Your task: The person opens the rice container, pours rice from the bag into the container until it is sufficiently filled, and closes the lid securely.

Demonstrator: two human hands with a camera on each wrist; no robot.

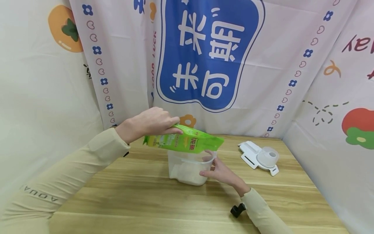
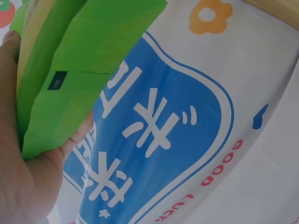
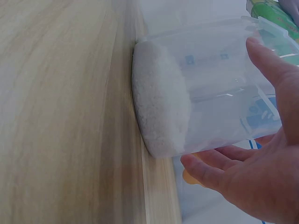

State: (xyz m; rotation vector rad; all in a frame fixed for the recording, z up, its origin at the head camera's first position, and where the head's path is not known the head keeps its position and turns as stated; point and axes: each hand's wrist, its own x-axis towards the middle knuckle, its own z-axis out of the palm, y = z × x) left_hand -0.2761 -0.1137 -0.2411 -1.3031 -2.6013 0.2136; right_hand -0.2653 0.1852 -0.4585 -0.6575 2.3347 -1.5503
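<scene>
My left hand [image 1: 150, 122] grips a green printed bag [image 1: 187, 140] from above, holding it tilted over a clear plastic container [image 1: 189, 170]. In the left wrist view the bag [image 2: 60, 102] lies between thumb and fingers, its folded end nearest the camera. The container stands upright on the table; white rice-like grains [image 3: 161, 100] fill its lower part in the right wrist view. My right hand [image 1: 220, 172] holds the container's right side, thumb and fingers spread around its wall near the rim. The bag's mouth is hidden from view.
To the right on the wooden table [image 1: 140, 201] lies a white lid [image 1: 251, 152] with a small clear cup [image 1: 268, 156] on it. A black piece [image 1: 238, 210] sits by the right wrist. Printed cloth [image 1: 277, 42] hangs behind the table's back edge.
</scene>
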